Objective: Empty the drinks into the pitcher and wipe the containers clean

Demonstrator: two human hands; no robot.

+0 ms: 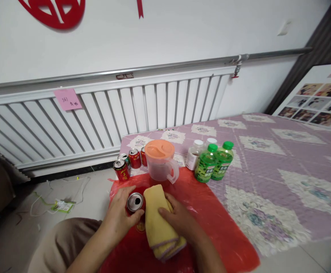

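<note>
My left hand is wrapped round an opened drink can, its silver top and dark mouth hole facing up. In my right hand is a folded yellow cloth, gripped between thumb and fingers just right of the can. Both are over a red plastic sheet. Beyond them stands a clear plastic pitcher with an orange lid and a handle on its right. Several other cans, among them a red can, stand left of the pitcher.
Two green bottles and two white-capped bottles stand right of the pitcher. A quilted lilac cover spreads to the right. Behind runs a white radiator with a pink note. A power strip with cables lies on the floor at left.
</note>
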